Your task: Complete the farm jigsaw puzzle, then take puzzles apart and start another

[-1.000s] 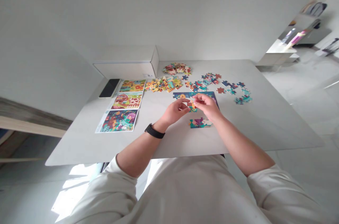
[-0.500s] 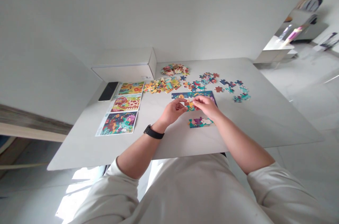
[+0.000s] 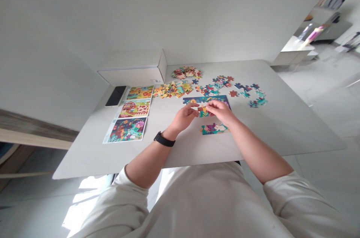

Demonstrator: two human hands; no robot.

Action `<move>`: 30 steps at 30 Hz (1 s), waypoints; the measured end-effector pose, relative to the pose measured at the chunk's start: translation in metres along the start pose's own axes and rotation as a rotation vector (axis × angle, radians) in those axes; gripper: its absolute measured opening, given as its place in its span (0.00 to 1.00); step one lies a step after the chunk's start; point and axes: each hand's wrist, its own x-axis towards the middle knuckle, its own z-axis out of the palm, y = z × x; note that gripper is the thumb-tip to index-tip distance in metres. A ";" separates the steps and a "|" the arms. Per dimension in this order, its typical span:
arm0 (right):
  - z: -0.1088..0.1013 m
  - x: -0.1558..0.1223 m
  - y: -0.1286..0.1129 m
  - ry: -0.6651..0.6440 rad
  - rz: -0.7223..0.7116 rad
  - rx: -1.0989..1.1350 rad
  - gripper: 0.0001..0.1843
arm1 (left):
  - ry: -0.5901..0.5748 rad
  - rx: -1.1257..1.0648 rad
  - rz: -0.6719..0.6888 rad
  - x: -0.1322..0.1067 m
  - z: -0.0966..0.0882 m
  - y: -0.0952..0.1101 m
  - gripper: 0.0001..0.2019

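Between my hands is a small joined section of jigsaw puzzle pieces point(image 3: 203, 111), brown, orange and teal. My left hand point(image 3: 184, 118), with a black band on its wrist, is curled with thumb and forefinger at the section's left end. At its upper right, the thumb and forefinger of my right hand point(image 3: 221, 112) are pinched together on it, hiding part of it. Just beyond my hands lies a dark blue joined puzzle strip point(image 3: 204, 99), its right end partly covered by my right hand. Nearer to me, another joined section with a white animal point(image 3: 215, 128) lies flat.
Loose puzzle pieces point(image 3: 208, 90) spread behind and to the right point(image 3: 257, 99). Yellowish pieces point(image 3: 174, 90) and a reddish pile point(image 3: 187, 72) lie farther back. Picture sheets point(image 3: 129, 130), a dark phone point(image 3: 116, 96) and a white box point(image 3: 132, 75) occupy the left side.
My hands stay around the small joined section, with only slight finger movement. The whole view has shifted slightly; the other puzzle pieces keep their places on the table.
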 end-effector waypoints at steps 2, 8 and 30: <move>-0.001 0.000 0.000 0.012 0.002 -0.001 0.20 | 0.033 0.044 0.038 0.000 0.000 0.000 0.24; -0.003 0.001 0.002 0.025 0.015 -0.002 0.18 | 0.088 0.442 0.281 -0.009 -0.005 0.015 0.23; -0.007 0.002 0.009 0.021 0.023 -0.099 0.21 | -0.425 0.694 0.395 -0.014 -0.031 0.034 0.15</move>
